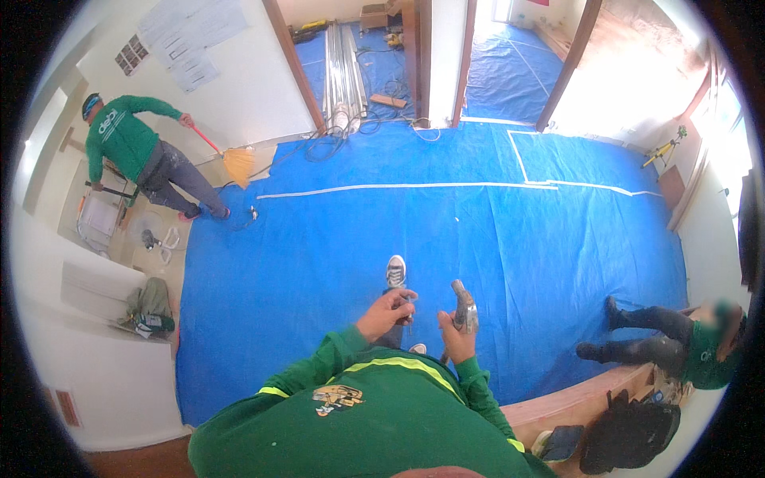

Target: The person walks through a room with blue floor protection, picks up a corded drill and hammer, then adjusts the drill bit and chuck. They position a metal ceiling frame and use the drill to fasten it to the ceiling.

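Observation:
A hammer (464,306) is in my right hand (457,341), its metal head pointing up above my fist and the lower handle mostly hidden. To the left of it, my left hand (386,315) is held in front of my body with the fingers curled and pinched together. Something small and greyish seems to be between those fingers, too small to make out. The two hands are apart, both above the blue sheet (335,263) that covers the floor. One of my sneakers (396,272) shows just beyond the left hand.
At the left a person (131,143) in green holds a broom (238,166). Another person (669,342) sits at the right near a black bag (629,434). Cables (339,142) and metal strips (344,72) lie by the doorway. A yellow tripod (665,147) stands far right.

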`<state>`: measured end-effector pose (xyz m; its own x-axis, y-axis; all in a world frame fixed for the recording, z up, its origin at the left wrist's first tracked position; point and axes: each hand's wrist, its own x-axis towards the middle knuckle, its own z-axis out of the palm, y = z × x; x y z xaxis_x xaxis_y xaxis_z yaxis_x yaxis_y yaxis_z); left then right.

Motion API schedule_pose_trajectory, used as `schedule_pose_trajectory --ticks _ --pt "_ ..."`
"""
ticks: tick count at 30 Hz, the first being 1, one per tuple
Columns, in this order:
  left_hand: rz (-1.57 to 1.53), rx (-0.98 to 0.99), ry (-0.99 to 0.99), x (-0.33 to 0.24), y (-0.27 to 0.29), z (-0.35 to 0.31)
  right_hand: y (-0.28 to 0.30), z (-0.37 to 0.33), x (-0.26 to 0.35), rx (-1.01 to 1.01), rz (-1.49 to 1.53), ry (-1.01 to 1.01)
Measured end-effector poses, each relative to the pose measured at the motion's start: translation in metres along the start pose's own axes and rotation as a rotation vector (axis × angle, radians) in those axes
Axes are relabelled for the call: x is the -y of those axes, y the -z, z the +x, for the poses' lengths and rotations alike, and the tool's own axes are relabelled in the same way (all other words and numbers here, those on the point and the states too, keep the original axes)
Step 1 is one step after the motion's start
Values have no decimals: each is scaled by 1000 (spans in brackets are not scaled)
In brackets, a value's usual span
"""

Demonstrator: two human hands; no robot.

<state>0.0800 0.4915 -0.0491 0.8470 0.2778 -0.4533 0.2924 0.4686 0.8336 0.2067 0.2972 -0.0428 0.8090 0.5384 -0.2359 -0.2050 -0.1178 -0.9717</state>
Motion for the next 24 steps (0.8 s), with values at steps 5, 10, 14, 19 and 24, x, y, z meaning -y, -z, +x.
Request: schedule_pose_trajectory --ticks 5,10,14,19,24 --pt "147 35 -93 -25 26 105 8 88 -25 38 -98 -119" --pt "136 39 -142 -92 70 237 95 200 -174 130 -706 -510" --pt "191 49 -205 -205 103 304 146 203 -213 248 -1060 -691" --pt "326 42 -239 -265 149 379 141 234 -164 46 -870 -859" --pt "333 36 -99 -278 167 451 133 283 -145 -60 -726 -882"
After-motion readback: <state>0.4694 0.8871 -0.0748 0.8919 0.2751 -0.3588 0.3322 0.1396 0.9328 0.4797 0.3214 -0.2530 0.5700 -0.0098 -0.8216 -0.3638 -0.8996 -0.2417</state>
